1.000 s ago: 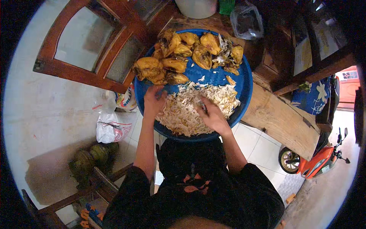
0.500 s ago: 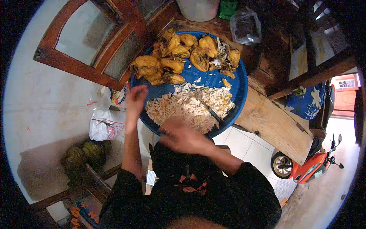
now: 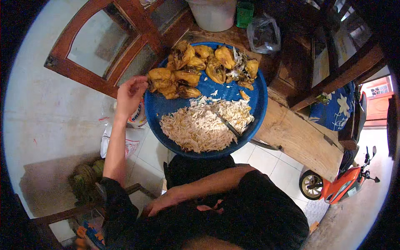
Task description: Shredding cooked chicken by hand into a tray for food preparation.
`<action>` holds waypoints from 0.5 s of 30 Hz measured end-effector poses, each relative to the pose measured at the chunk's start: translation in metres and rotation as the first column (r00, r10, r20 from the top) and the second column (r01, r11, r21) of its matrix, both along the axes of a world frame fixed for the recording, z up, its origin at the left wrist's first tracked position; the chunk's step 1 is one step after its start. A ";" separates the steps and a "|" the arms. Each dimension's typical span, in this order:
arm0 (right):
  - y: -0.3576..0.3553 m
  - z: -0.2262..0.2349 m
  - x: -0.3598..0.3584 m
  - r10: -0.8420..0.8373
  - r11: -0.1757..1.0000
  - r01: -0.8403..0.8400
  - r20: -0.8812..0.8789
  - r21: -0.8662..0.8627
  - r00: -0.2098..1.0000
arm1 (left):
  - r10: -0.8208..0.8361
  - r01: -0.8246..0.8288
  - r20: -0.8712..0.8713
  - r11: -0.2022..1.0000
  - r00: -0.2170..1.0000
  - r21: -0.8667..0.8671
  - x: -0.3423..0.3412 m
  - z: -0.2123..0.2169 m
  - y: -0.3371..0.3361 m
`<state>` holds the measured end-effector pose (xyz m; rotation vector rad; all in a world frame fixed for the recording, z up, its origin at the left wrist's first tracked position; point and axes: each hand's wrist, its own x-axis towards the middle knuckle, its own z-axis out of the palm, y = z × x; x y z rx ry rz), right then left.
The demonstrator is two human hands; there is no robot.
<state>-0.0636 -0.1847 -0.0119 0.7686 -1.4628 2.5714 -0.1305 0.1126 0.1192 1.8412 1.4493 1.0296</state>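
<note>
A round blue tray [image 3: 261,89] holds several browned yellow cooked chicken pieces [image 3: 161,81] along its far side. On its near side lies a wide heap of pale shredded chicken [image 3: 200,129]. A dark-handled utensil [image 3: 230,126] rests in the heap; its other end is buried. My left hand [image 3: 131,93] is at the tray's left rim, fingers loosely bent and partly apart, their tips beside the leftmost chicken piece. Whether they touch it I cannot tell. My right hand [image 3: 157,204] is low in front of my body, off the tray, its fingers blurred and partly hidden.
A wooden door with glass panes [image 3: 100,46] stands at the far left. Behind the tray are a white bucket [image 3: 212,16], a green basket [image 3: 245,14] and a clear plastic bag [image 3: 264,34]. A wooden plank [image 3: 298,139] and an orange motorbike [image 3: 343,185] are on the right.
My left hand has moved left and farther away, up to the leftmost chicken piece. My right hand has drawn back from the tray's near edge, toward my body and leftward.
</note>
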 end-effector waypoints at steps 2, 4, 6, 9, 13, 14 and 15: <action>0.027 0.060 0.013 0.085 0.987 -0.085 -0.009 -0.135 0.996 | -0.030 0.030 -0.033 0.999 0.999 -0.024 -0.006 0.002 -0.007; 0.064 0.117 0.045 -0.114 0.989 0.095 0.173 0.115 0.978 | -0.079 0.075 -0.064 0.995 0.995 -0.059 -0.008 0.000 -0.012; 0.083 0.141 0.060 -0.291 0.924 0.271 0.036 0.268 0.956 | -0.106 0.099 -0.136 0.994 0.985 -0.056 -0.008 -0.001 -0.012; 0.113 0.144 0.079 -0.491 0.826 0.455 0.030 0.333 0.871 | -0.143 0.143 -0.223 0.990 0.964 -0.018 -0.011 -0.006 -0.016; 0.148 0.056 0.137 -0.900 0.368 0.748 0.414 0.552 0.138 | -0.201 0.196 -0.285 0.980 0.937 -0.047 -0.015 -0.015 -0.038; 0.172 0.076 0.170 -0.839 0.436 0.701 0.536 0.564 0.090 | -0.229 0.208 -0.247 0.972 0.942 -0.108 -0.016 -0.020 -0.052; 0.174 0.028 0.184 -0.878 0.121 0.703 0.406 0.701 -0.254 | -0.277 0.247 -0.198 0.955 0.940 -0.162 -0.006 -0.027 -0.059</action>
